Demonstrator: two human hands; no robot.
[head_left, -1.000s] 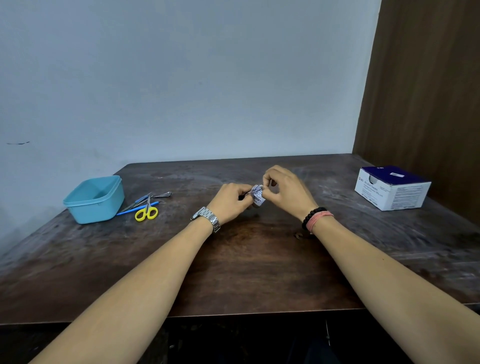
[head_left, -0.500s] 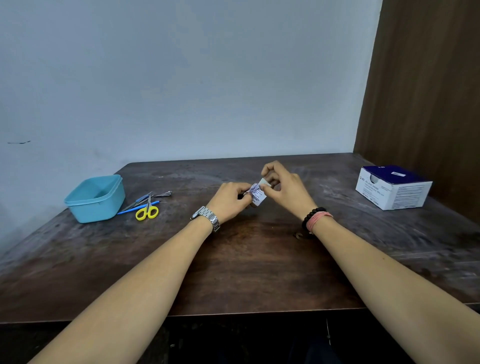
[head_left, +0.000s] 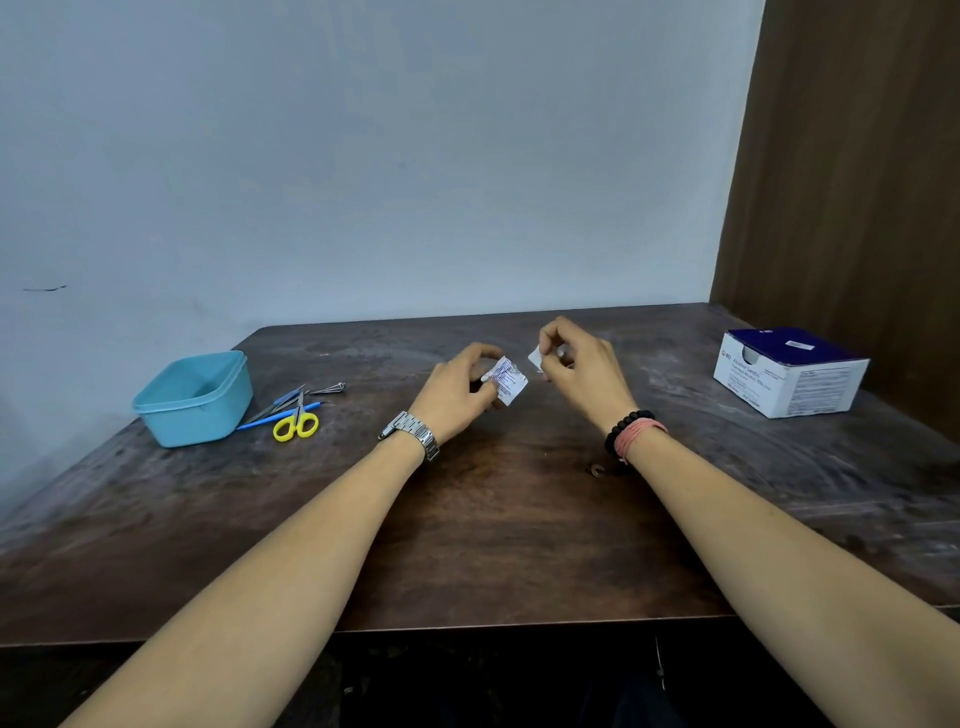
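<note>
My left hand (head_left: 460, 392) pinches a small white sachet (head_left: 506, 380) with blue print, its top edge torn open, a little above the middle of the dark wooden table (head_left: 467, 545). My right hand (head_left: 579, 371) is just to its right and pinches a small white torn-off strip (head_left: 535, 357) between thumb and fingers. The two hands are apart, with a short gap between the sachet and the strip.
A light blue plastic tub (head_left: 195, 397) stands at the left. Beside it lie yellow-handled scissors (head_left: 297, 421), a blue-handled tool (head_left: 278, 415) and metal tweezers (head_left: 330, 387). A white and dark blue box (head_left: 789, 374) of swabs sits at the right, near a brown wooden panel (head_left: 857, 182).
The hands were together on the sachet; now they have parted. The right hand has moved right and up with a torn-off strip, and the left keeps the opened sachet.
</note>
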